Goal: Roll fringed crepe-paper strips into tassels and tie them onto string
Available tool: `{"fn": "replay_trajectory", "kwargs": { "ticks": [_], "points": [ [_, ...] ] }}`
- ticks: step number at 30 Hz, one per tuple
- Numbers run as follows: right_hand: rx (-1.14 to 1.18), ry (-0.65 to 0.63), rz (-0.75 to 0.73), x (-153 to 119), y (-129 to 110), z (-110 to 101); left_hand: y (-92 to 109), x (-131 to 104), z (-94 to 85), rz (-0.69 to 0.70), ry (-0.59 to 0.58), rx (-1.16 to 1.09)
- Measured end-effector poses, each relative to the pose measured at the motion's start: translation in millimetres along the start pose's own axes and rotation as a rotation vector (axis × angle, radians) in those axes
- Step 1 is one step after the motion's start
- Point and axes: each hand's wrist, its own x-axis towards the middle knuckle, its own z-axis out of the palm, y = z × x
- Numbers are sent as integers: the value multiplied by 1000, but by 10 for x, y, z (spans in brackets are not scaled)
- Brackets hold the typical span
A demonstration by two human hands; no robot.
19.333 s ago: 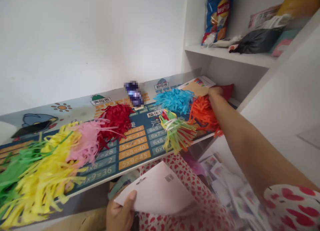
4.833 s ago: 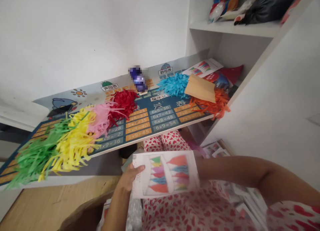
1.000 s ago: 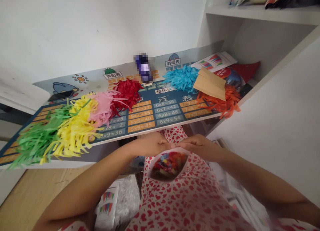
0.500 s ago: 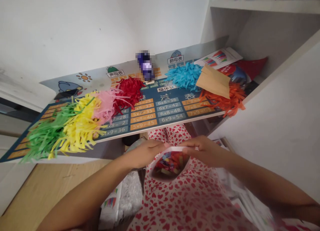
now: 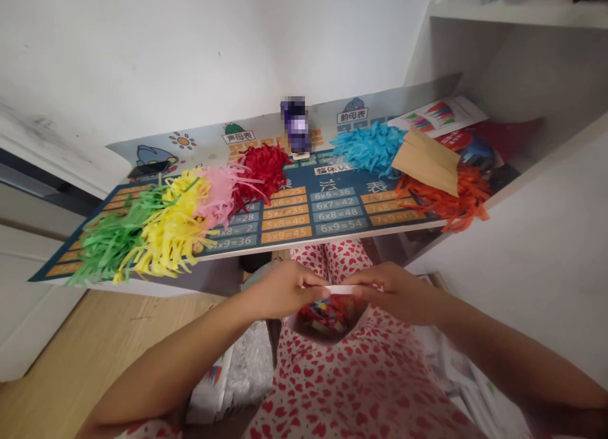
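Over my lap, both hands pinch the white far rim of an open bag [image 5: 344, 289], thumbs inside its mouth. My left hand [image 5: 284, 291] grips the rim's left part, and my right hand [image 5: 403, 294] its right part, with the fingertips close together. Inside lie mixed scraps [image 5: 327, 313] in red, orange, blue and yellow, which look like paper strips. The bag's outer side is mostly hidden. On the desk beyond are fringed paper bunches: green [image 5: 111, 239], yellow [image 5: 173, 230], pink [image 5: 218, 195], red [image 5: 262, 176], blue [image 5: 370, 146] and orange [image 5: 456, 201].
A printed mat [image 5: 285, 227] covers the desk. A brown paper piece [image 5: 425, 160] rests on the orange bunch, near a white printed packet [image 5: 439, 116]. A dark phone-like object [image 5: 149, 168] lies at the left. Clear plastic wrap [image 5: 249, 369] is below, and a white panel [image 5: 546, 236] stands at right.
My hands have drawn closer together on the rim, and my thumbs now press on it from inside. The bag's mouth has narrowed slightly. The view has turned a little left.
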Motion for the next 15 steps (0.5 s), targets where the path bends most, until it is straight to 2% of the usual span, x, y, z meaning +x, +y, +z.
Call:
{"fn": "replay_trajectory", "kwargs": {
  "ticks": [3, 9, 15],
  "points": [
    [6, 18, -17, -12, 39, 0, 13, -93, 5, 7, 114, 87],
    [6, 27, -23, -46, 106, 29, -5, -110, 43, 5, 84, 127],
    [47, 103, -22, -69, 186, 136, -9, -121, 170, 19, 281, 355]
  ]
}}
